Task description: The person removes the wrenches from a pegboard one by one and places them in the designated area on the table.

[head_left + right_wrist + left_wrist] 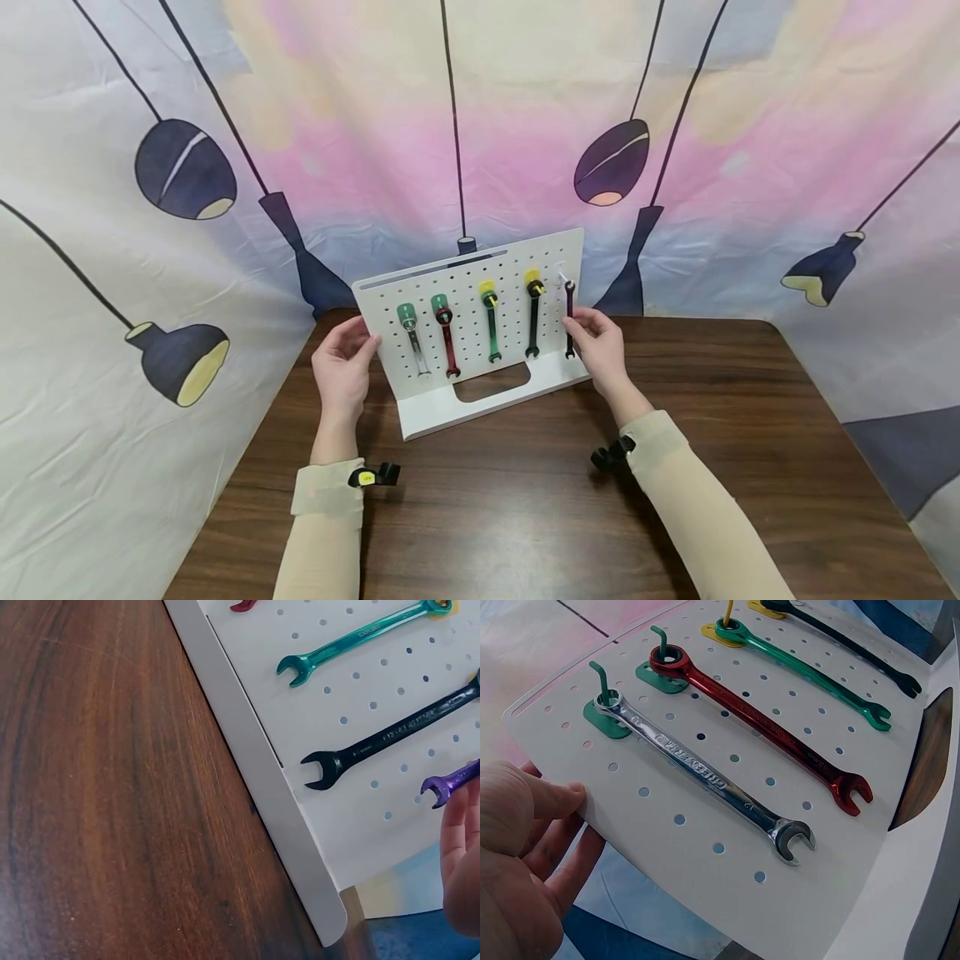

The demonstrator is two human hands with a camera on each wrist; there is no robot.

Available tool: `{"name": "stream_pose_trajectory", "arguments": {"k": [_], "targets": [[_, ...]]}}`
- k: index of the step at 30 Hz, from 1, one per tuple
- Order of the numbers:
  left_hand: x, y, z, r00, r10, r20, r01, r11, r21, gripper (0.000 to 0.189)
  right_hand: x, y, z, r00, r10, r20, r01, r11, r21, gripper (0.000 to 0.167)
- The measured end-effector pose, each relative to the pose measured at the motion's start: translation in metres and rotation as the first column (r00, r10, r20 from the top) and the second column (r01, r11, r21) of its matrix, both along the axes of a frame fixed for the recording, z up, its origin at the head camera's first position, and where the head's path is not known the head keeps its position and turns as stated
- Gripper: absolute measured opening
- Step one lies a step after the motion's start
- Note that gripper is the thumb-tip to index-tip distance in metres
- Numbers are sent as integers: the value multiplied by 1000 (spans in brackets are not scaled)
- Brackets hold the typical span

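Head view gives us the purple wrench at the right end of the white pegboard, its long axis running nearly upright, ring end beside the white hook; we cannot tell whether it is threaded. The right hand pinches its shaft from the right; the left hand is well apart, at the opposite edge.

From the left wrist, we see the left hand gripping that edge, thumb in front, nearest the silver wrench.

From the right wrist, the purple wrench lies roughly parallel to the black wrench, right-hand fingers against it.

Makeshift studio-like nook: dark wood-grain table against lamp-printed fabric backdrop.
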State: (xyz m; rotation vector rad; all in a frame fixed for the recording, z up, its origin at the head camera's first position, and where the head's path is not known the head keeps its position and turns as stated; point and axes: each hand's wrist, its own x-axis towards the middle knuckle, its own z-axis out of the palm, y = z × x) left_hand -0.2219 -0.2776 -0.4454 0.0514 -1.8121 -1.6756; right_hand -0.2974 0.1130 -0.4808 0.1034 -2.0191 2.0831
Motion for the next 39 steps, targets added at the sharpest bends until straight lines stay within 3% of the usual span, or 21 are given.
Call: {"name": "stream_pose_trajectory", "arguments": {"k": [17,27,33,39], "targets": [[0,0,0,999,-5,-38,6,1000,6,36,17,5,14,994,44,105,-43,999,-13,32],[1,0,-2,1000,-3,-22,3,1000,11,35,24,11,23,980,91,177,-86,996,-34,44],[0,0,0,1000,-7,-22,8,1000,18,35,28,16,36,979,124,164,-129,991,22,46],[0,2,2,1000,6,1,-6,1000,16,37,29,18,39,976,133,174,-145,988,56,47]]}}
